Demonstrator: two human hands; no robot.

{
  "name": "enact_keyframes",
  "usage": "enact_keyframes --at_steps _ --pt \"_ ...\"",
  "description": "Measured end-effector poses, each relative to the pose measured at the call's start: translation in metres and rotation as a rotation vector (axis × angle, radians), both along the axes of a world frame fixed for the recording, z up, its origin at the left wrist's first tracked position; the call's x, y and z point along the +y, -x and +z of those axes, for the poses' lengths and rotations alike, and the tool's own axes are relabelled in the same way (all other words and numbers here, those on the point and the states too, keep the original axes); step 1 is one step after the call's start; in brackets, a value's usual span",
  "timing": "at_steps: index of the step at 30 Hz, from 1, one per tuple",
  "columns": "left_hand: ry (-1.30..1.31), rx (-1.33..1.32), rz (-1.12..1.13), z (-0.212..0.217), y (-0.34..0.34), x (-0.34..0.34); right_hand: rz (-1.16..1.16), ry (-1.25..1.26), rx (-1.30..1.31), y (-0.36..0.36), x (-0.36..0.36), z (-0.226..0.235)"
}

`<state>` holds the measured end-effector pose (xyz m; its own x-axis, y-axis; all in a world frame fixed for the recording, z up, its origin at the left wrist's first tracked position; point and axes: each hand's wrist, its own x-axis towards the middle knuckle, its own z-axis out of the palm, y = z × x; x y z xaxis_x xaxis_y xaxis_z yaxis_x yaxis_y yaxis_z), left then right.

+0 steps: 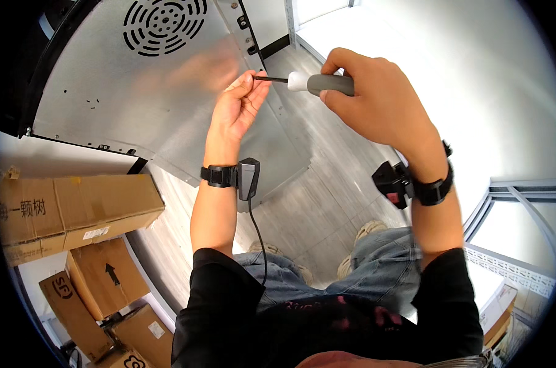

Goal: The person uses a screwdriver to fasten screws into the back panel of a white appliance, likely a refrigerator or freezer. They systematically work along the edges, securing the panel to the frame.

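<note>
A screwdriver [328, 84] with a grey and white handle lies level in my right hand [385, 95], whose fingers wrap around the handle. Its dark shaft points left, and the tip reaches the fingers of my left hand [238, 104]. Those fingertips are pinched together around the tip; whether a small screw is between them is too small to make out. Just behind my left hand stands a large grey metal panel [124, 104] with round vent slots. Along the panel's right edge runs a flange [244, 37] with holes and black clips.
Cardboard boxes [109, 202] are stacked at the left, with more boxes [109, 276] below them. White metal shelving [517, 239] stands at the lower right, near a white wall [474, 80]. The wood-patterned floor [314, 190] shows between my arms. A cable [258, 233] hangs from my left wrist device.
</note>
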<state>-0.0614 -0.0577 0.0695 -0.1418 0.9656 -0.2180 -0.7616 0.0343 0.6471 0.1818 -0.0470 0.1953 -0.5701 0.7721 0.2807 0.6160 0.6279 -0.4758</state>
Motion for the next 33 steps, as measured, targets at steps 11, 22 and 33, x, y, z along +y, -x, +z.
enact_keyframes --at_steps 11,22,33 --pt "0.117 0.024 -0.003 -0.025 -0.032 0.014 -0.333 0.564 0.808 -0.001 -0.056 -0.135" --pt "0.111 0.019 0.134 -0.029 -0.025 0.024 -0.32 0.448 0.9 0.041 -0.07 -0.167" --pt "0.133 -0.022 0.219 -0.031 -0.028 0.03 -0.323 0.376 0.806 0.04 -0.065 -0.157"
